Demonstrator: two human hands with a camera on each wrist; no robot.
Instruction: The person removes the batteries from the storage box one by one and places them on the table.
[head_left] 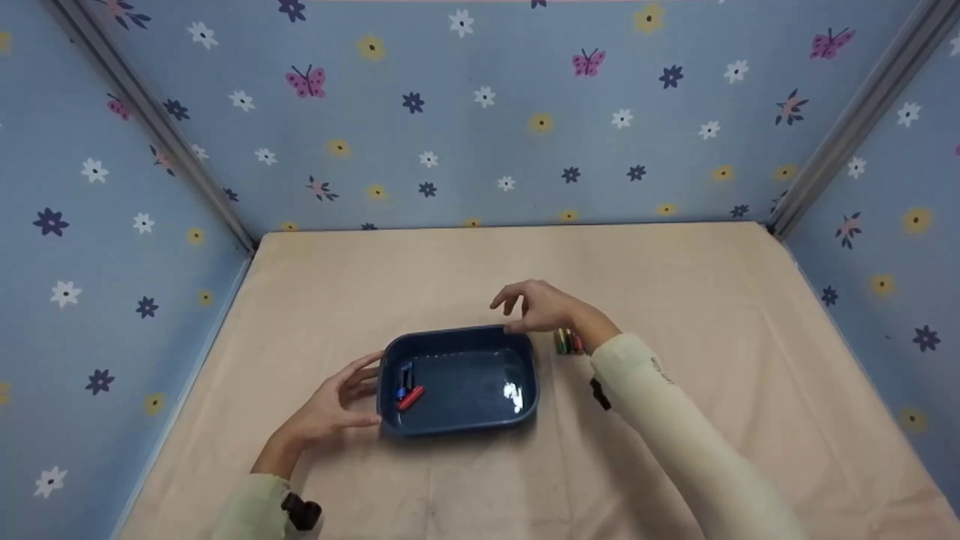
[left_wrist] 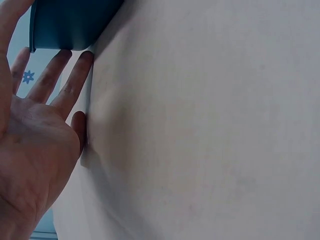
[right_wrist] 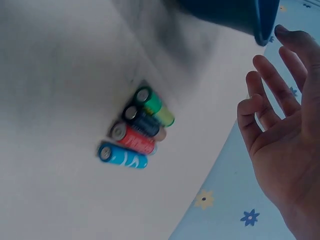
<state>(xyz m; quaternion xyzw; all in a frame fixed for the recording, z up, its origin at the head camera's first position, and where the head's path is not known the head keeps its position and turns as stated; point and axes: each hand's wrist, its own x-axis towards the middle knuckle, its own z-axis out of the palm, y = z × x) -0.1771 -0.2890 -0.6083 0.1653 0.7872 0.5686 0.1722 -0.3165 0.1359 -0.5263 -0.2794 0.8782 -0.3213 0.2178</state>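
A dark blue rectangular tray (head_left: 457, 430) lies in front of me, with small blue cylinders (head_left: 405, 379) and a red cylinder (head_left: 410, 398) at its left end. My left hand (head_left: 326, 409) is spread along the tray's left side. In the left wrist view its extended fingertips meet the tray wall (left_wrist: 70, 25). My right hand (head_left: 544, 306) hovers at the back right corner, thumb at the rim and fingers loosely bent, holding nothing. Several batteries lie in a row right of the tray: a green battery (right_wrist: 155, 106), a black one, a red battery (right_wrist: 134, 138) and a light blue battery (right_wrist: 123, 155).
A beige cloth (head_left: 675, 285) covers the table. Blue walls (head_left: 480, 142) with flowers and butterflies stand at the back and both sides, with grey posts (head_left: 847, 120) in the corners. In the head view the right forearm partly covers the row of batteries.
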